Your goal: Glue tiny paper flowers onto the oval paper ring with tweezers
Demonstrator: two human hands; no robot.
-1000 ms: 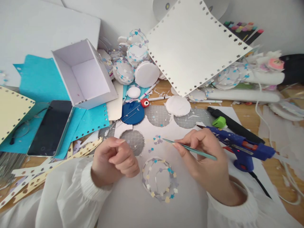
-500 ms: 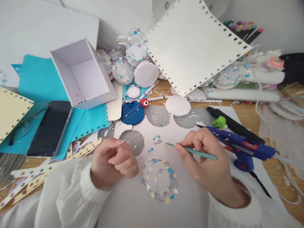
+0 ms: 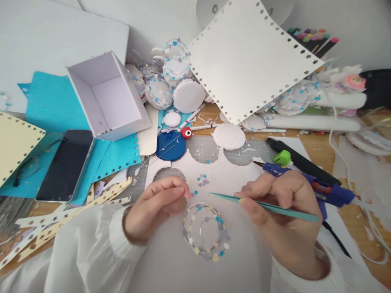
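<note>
We pinch teal tweezers (image 3: 262, 205) in our right hand (image 3: 284, 219), left hand (image 3: 159, 205) loosely curled on nothing at 9 o'clock of the confetti ring (image 3: 205, 232), which lies flat on the white sheet (image 3: 232, 179); a careless poke could scatter its glued bits.

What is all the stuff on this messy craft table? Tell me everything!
Clear round disc ringed with tiny paper shapes: one, pastel, between the hands.
Teal tweezers: one, in the right hand.
Blue hot glue gun: one, behind the right hand.
Open white cardboard box: one, upper left.
Black phone: one, left.
Dark blue round lid: one, centre.
White punched-edge paper sheet: one, top.
Left hand: curled, beside the disc.
Right hand: gripping the tweezers.
</note>
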